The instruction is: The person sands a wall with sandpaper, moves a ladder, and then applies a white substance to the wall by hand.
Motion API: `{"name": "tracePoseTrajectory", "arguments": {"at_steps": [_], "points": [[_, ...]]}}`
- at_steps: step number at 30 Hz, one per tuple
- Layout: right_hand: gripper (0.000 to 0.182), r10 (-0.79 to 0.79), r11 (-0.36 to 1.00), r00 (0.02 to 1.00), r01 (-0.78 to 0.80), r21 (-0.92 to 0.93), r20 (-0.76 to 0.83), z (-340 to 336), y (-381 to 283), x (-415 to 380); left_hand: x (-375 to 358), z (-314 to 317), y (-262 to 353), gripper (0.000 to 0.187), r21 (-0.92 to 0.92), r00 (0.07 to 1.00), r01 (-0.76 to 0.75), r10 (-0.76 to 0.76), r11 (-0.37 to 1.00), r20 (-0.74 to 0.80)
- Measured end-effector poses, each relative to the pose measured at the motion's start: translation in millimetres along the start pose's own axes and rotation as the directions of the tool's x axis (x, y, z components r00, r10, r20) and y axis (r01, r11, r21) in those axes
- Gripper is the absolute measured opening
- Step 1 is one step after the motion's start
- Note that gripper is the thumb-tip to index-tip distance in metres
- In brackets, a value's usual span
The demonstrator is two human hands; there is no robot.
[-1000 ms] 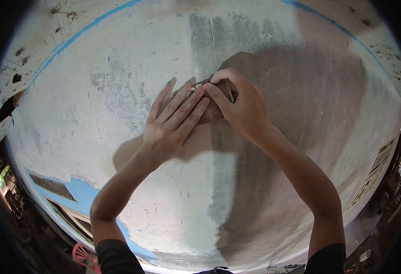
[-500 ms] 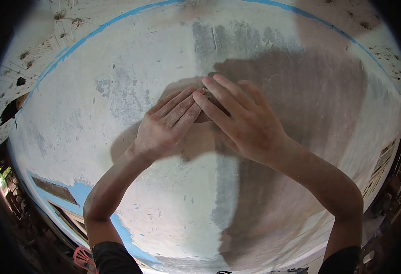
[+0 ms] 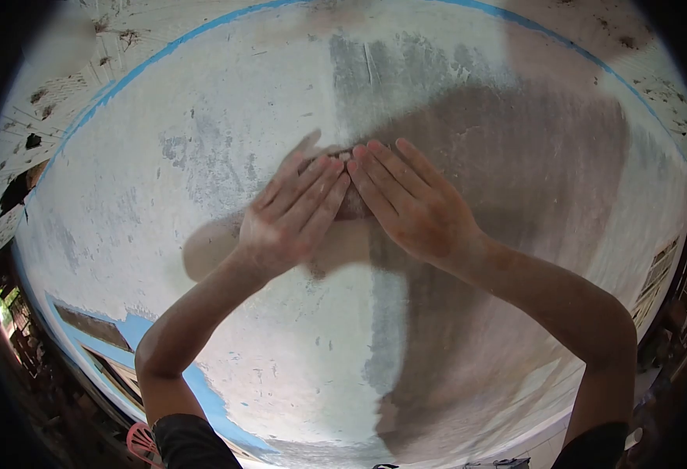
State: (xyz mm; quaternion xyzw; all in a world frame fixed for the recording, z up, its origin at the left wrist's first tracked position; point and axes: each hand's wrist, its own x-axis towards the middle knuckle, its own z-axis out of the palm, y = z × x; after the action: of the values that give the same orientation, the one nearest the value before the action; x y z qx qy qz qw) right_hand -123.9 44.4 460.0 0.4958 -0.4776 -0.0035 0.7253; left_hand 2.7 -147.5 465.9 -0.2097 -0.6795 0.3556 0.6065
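1. A broad wall fills the view, and two bare, dusty hands reach up to it
2. The left hand lies over the left part of a brown sheet, its fingers straight and a little apart
3. The right hand covers the sheet's other side, fingers extended with narrow gaps; the two hands' fingertips nearly meet, and neither thumb can be made out clearly
4. The sheet lies against the wall, mostly hidden beneath the fingers
5. Pale coating already covers much of the wall, seemingly the finished share; grey patches, small marks and ragged-edged blue paint still look unfinished, though how smooth it is I cannot tell
6. A pink chair shows at lower left
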Motion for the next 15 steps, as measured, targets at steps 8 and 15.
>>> {"name": "tracePoseTrajectory", "arguments": {"at_steps": [8,15], "points": [[0.040,0.005,0.995,0.997,-0.012,-0.096,-0.072,21.6,39.5,42.6,37.9,-2.8,-50.2,0.038,0.209,0.999,-0.003,-0.005,0.978,0.037],[0.039,0.042,0.999,0.999,-0.043,-0.019,-0.006,10.4,6.9,15.2,5.3,-2.5,-22.0,0.033,0.095,0.994,0.026,-0.035,0.995,0.102]]}}
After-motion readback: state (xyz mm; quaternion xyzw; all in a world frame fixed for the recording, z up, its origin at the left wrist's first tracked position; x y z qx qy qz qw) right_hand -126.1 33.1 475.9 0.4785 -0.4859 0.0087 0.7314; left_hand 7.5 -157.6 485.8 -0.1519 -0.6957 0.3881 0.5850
